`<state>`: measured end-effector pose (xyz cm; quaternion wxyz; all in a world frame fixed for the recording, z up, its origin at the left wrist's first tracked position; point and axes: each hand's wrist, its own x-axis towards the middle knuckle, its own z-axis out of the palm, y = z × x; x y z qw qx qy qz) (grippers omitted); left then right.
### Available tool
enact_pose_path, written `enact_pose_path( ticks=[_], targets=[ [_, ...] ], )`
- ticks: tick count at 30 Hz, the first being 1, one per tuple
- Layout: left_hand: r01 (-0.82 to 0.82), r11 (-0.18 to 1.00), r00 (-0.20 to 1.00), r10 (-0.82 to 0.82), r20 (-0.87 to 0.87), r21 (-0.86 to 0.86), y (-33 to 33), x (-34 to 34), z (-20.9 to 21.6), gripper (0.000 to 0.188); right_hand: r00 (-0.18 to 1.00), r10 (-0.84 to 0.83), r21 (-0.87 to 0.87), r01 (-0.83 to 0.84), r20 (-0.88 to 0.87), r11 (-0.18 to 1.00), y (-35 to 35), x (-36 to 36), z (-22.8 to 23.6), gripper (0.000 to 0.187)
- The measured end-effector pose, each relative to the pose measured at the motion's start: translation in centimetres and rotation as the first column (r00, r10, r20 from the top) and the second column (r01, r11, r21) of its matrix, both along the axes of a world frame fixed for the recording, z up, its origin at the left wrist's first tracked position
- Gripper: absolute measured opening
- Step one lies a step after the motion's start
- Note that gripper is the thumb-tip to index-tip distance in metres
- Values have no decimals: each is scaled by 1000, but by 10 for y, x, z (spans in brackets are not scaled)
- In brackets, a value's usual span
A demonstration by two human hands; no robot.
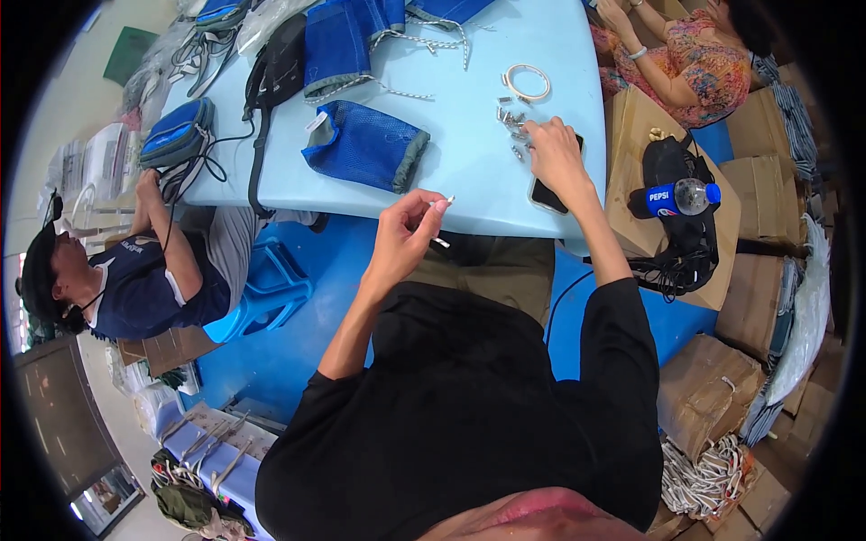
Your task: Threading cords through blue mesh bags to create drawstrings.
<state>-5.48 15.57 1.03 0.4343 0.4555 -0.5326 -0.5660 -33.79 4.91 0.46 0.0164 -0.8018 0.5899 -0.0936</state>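
Just off the table's front edge, my left hand (406,234) is closed, with thumb and forefinger pinching a thin white strip (441,242). Its short end pokes out past the fingertips; the kind of strip is unclear. My right hand (557,158) reaches over the table, fingertips bent down onto a small pile of silvery metal pieces (512,121). Whatever lies between those fingertips is too small to make out. Beneath that wrist a dark phone (548,196) is partly hidden. Between my hands and to the left lies a blue mesh pouch (361,144) with a grey-green edge.
A roll of tape (527,82) sits beyond the metal pieces on the light blue table (469,117). More blue pouches (338,45) with cords lie farther back. At right, a cardboard box (627,135) carries a bottle (677,198) and black bag. Co-workers sit left and far right.
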Motion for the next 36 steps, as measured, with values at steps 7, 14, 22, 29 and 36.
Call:
enact_pose_path(
  ticks=[7,14,22,29,36],
  targets=[
    [-134,989,981,124,146,60,-4,-13,5,24,552,-185,254,-50,813,966,50,25,42,23],
    [-58,997,988,65,-142,49,-2,-10,25,18,-434,-603,265,-619,669,739,136,70,10,30],
    [-49,999,999,49,19,-4,15,-22,26,7,-543,-670,319,-603,507,731,157,86,2,36],
    [-71,997,988,71,-140,1,15,-28,32,8,-436,-539,306,-498,721,812,164,73,10,39],
    [58,998,998,-59,-30,-29,19,-26,32,9,-328,-396,293,-322,857,900,173,76,9,34]
  ],
)
